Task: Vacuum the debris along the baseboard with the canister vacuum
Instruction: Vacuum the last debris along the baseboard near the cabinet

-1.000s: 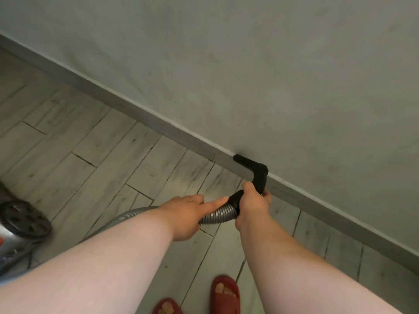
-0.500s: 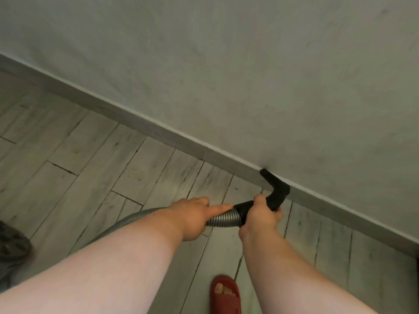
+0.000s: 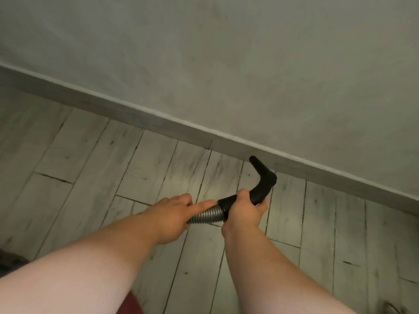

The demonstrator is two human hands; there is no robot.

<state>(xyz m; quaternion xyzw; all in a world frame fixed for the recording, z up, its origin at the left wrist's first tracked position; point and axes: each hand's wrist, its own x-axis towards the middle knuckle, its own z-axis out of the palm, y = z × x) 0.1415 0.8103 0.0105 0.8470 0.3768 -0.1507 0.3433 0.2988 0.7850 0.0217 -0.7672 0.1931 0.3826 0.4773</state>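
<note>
– Nozzle [image 3: 264,177] position: report.

– I read the black, bent nozzle low over the floor [image 3: 90,166], at the foot of the baseboard [image 3: 136,116]. Its elbow lies just beside the baseboard. Its tip points left along the baseboard's lower edge. I cannot tell from the head view whether the tip touches the baseboard.

– Hose routing?

– The ribbed grey hose [image 3: 207,215] joins the nozzle at a black cuff [image 3: 226,201]. From there it runs back to the left and passes under the left hand [image 3: 172,214], which hides the rest of it.

– Left hand, state of the fingers [image 3: 204,203]?

– The left hand grips the hose just behind the cuff. Most of its fingers are curled round the ribs, and the index finger lies straight along the top of the hose, its tip near the cuff.

– Right hand?

– The right hand [image 3: 244,211] grips the nozzle's lower section just ahead of the cuff. The thumb lies over the top, and the fingers [image 3: 261,203] wrap underneath and show on the far side. The two hands are close together, with a short run of bare hose between them.

– Surroundings?

– A plain grey wall [image 3: 226,53] rises above the baseboard. The floor is pale wood-look planks with dark joints. A dark shape [image 3: 11,261] sits at the left edge, too cropped to identify. A dark red shape [image 3: 131,304] sits at the bottom edge between the forearms. Any debris is too small for me to see.
</note>
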